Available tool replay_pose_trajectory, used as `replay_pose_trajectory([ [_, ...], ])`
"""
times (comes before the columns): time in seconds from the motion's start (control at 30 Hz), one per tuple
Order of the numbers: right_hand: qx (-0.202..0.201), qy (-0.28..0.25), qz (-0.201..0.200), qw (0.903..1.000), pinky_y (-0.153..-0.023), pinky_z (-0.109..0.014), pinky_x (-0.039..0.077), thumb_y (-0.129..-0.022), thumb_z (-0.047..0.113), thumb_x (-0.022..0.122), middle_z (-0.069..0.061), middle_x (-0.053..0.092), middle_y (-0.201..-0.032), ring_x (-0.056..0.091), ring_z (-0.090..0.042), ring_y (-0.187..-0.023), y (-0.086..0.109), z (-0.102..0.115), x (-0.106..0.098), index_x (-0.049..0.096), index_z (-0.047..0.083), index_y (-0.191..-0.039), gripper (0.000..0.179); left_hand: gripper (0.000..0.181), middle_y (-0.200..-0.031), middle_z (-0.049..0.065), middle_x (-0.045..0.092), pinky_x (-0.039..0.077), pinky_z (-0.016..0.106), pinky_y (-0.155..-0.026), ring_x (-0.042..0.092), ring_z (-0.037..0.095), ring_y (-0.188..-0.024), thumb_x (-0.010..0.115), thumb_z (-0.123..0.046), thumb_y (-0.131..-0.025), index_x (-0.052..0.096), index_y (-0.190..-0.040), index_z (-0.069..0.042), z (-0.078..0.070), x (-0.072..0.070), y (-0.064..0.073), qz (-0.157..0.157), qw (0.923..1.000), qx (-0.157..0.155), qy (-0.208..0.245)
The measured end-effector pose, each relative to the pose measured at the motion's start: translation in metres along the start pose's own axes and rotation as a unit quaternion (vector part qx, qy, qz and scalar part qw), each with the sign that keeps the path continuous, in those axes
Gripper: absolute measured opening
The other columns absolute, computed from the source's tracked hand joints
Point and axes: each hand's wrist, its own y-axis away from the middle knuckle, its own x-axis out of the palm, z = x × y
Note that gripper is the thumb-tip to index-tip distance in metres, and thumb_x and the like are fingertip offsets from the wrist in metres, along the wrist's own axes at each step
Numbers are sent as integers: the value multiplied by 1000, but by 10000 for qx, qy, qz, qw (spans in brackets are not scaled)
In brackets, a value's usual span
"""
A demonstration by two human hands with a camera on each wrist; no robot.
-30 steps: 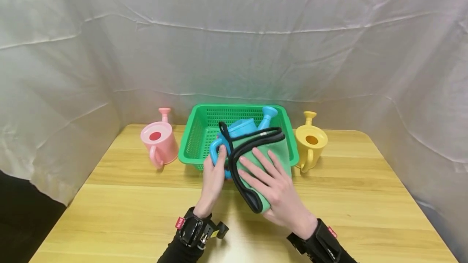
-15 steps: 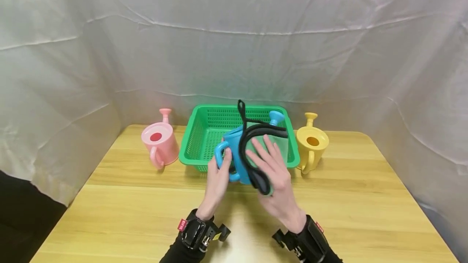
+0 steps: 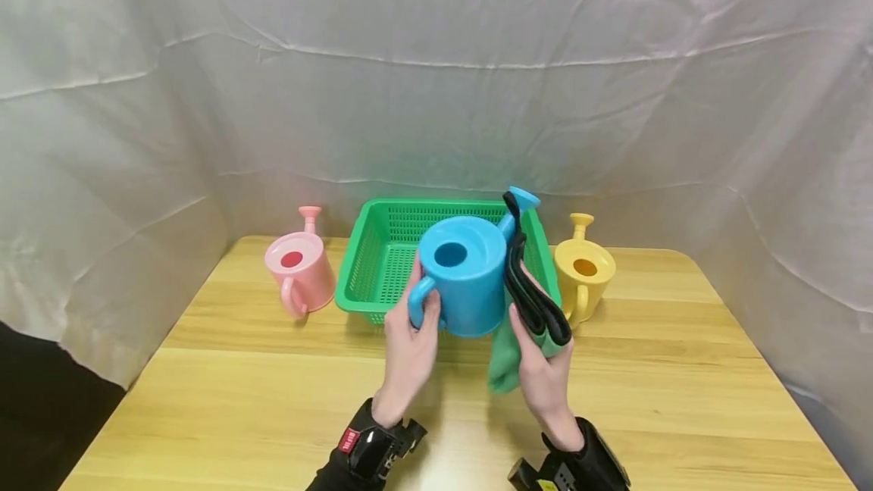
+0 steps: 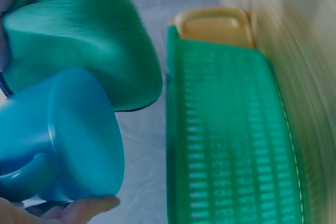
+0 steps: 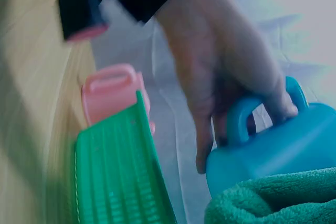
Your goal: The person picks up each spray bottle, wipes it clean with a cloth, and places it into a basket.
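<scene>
My left hand (image 3: 411, 347) grips the handle of a blue toy watering can (image 3: 470, 286), its fingers reaching under the can in the left wrist view. The can is held up in front of the basket, spout pointing to the back right. A folded green cloth (image 3: 506, 358) with black edging and a hanging loop is pinched between the thumb and fingers of my right hand (image 3: 546, 377). That cloth lies against the can's right side. From the right wrist, the blue can (image 5: 273, 145) shows with the fluffy cloth (image 5: 278, 195) just below it.
Behind the can stands a green perforated basket (image 3: 355, 271) on the wooden table (image 3: 273, 385). A pink watering can (image 3: 303, 271) stands left of it, a yellow one (image 3: 586, 279) right of it. A grey-white curtain (image 3: 436, 97) rises behind.
The blue can has been turned more upright, its top opening now showing. My right hand has shifted right and turned from lying flat over the cloth to pinching it at the can's side.
</scene>
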Motion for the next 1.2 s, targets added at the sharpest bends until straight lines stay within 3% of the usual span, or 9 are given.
replay_pose_trajectory([
  [0.1,569,-337,-364,9971,-111,-23,44,-99,-7,52,4,61,-142,56,-8,-134,1,3,-1,50,-4,-143,44,65,-150,17,51,46,40,-110,53,30,-136,62,-3,-97,35,-156,-9,3,3,2,101,9962,724,-463],
  [0.17,850,-671,-536,9927,-106,-24,49,-100,-3,53,3,65,-136,61,-8,-127,1,5,-2,52,-2,-141,41,69,-151,19,49,46,45,-110,53,35,-136,66,-3,-94,36,-155,-8,6,4,3,112,9898,1140,-852],
  [0.37,1186,-1379,-758,9804,-94,-30,57,-101,0,54,-4,69,-122,69,-13,-110,-3,7,-5,53,-1,-136,35,66,-149,19,51,50,52,-105,52,38,-129,68,-16,-94,41,-154,-11,11,4,2,-88,9565,2250,-1855],
  [0.5,1260,-1294,-866,9797,-92,-33,58,-96,-6,58,-7,71,-118,72,-16,-106,-6,9,-6,53,-5,-135,39,61,-134,20,46,53,45,-91,45,32,-117,59,-25,-100,36,-157,-23,14,4,1,-95,9405,2720,-2037],
  [0.67,1512,-785,-868,9816,-95,-32,57,-90,-9,65,-12,66,-128,67,-21,-115,-8,13,-8,51,-1,-139,51,60,-111,15,37,50,60,-101,38,29,-108,51,-30,-104,28,-159,-30,16,1,0,124,9195,3255,-2200],
  [0.73,1568,-590,-869,9820,-97,-31,56,-88,-10,68,-13,63,-132,64,-23,-119,-9,13,-9,51,2,-141,57,59,-106,12,36,44,68,-103,38,27,-106,49,-30,-104,26,-159,-30,17,0,0,275,9149,3379,-2191],
  [0.83,1563,-461,-886,9826,-98,-31,56,-85,-11,70,-13,62,-134,62,-24,-120,-10,11,-10,52,4,-141,61,60,-103,10,39,42,69,-105,40,26,-105,51,-28,-105,26,-159,-28,17,-1,0,476,9124,3446,-2156],
  [1.07,1068,-464,-1139,9866,-99,-29,55,-81,-16,72,-12,65,-129,65,-22,-117,-11,1,-14,53,-3,-139,63,77,-106,9,49,40,69,-107,47,26,-108,74,-24,-90,36,-156,-20,11,0,2,685,9129,3256,-2366],
  [1.2,695,-461,-1369,9871,-100,-29,54,-78,-19,72,-11,66,-129,64,-23,-118,-9,-5,-15,54,-4,-138,65,65,-113,10,56,39,67,-110,55,25,-113,58,-50,-98,47,-149,-11,5,2,3,609,9156,2945,-2670],
])
